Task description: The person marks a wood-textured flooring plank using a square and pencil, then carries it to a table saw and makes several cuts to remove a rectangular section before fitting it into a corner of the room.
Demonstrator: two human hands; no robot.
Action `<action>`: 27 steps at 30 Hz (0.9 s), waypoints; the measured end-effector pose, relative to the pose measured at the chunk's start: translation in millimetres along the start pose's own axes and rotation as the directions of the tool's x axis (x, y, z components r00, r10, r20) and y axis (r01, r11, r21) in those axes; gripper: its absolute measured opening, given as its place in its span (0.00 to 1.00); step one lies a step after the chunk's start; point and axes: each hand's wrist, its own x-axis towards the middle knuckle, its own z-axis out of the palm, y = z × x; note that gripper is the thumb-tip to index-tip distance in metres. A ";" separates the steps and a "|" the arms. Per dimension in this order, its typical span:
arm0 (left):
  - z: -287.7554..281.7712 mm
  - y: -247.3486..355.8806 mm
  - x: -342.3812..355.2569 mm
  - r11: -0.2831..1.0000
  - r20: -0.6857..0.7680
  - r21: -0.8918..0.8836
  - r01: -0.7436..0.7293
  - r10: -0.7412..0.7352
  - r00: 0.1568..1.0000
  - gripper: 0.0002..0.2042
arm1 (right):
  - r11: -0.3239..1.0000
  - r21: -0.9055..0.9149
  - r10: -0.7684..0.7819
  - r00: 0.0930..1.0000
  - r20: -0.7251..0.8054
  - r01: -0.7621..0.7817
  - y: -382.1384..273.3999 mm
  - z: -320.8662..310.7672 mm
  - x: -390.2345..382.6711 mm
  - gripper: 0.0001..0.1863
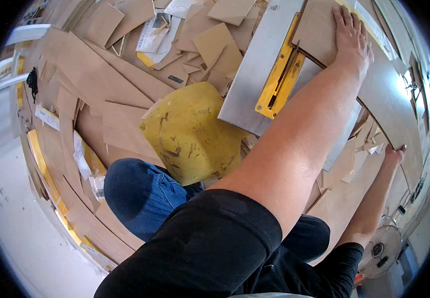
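Observation:
A long thin wooden board (390, 107) lies across the metal top of a table saw (244, 94). My left hand (352, 38) rests flat on the board's far part, fingers stretched out. Nearer and to the right, my right hand (395, 155) grips the board's near edge; its fingers are partly hidden. A yellow slotted insert (280, 74) is set into the saw top, left of my left forearm. Beside the slot is the board's left end, with a small dark piece sticking up at its corner.
Wooden offcuts (215, 44) and long board strips (100, 69) cover the floor to the left. A stained yellow curved panel (192, 134) stands before my knee. A light straight rail (374, 27) runs along the board's far side. A round fan (381, 248) stands at the lower right.

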 end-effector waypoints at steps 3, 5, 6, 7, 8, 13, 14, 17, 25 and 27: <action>-2.3 -3.9 -2.4 1.000 0.023 0.021 0.010 -0.010 1.000 0.32 | 0.998 -0.062 -0.019 0.999 -0.036 0.017 7.2 3.1 -2.8 0.24; -4.9 4.8 -4.1 1.000 0.028 -0.019 -0.008 0.008 1.000 0.32 | 0.998 -0.040 -0.044 0.999 0.008 0.045 -13.0 -10.0 -4.3 0.24; -0.9 -3.5 -3.3 1.000 0.031 0.002 0.005 -0.005 1.000 0.32 | 0.999 -0.035 -0.020 1.000 0.008 0.021 8.2 4.6 -7.1 0.24; 2.7 -12.5 -2.5 0.999 0.030 0.030 0.020 -0.021 0.999 0.32 | 1.000 -0.031 0.005 1.000 0.009 -0.005 30.3 19.4 -11.3 0.24; 5.6 -18.8 -1.8 0.998 0.031 0.050 0.030 -0.032 0.999 0.32 | 0.999 -0.030 0.023 1.000 0.003 -0.023 45.5 30.0 -15.8 0.23; -1.0 -10.3 -4.3 1.000 0.021 -0.011 0.019 -0.018 1.000 0.31 | 0.999 0.038 -0.003 1.000 -0.009 0.003 19.1 9.9 -3.3 0.23; -0.2 -17.3 -3.7 1.000 0.019 0.000 0.029 -0.029 0.999 0.31 | 0.998 0.056 0.019 0.999 -0.029 -0.017 33.8 20.1 -4.7 0.23; -44.8 -6.6 -26.8 0.975 0.051 -0.214 -0.060 0.072 0.996 0.27 | 0.998 0.060 -0.023 1.000 0.002 0.022 -27.5 -34.4 -12.4 0.23; -21.4 -11.7 -28.8 0.979 -0.065 -0.199 -0.039 0.027 0.998 0.29 | 0.999 0.015 -0.031 0.996 -0.080 0.032 -1.7 10.2 -52.0 0.23; -21.8 -13.4 -28.5 0.977 -0.050 -0.211 -0.022 0.012 0.999 0.29 | 0.999 0.034 -0.024 0.993 -0.117 0.028 5.1 22.2 -61.1 0.23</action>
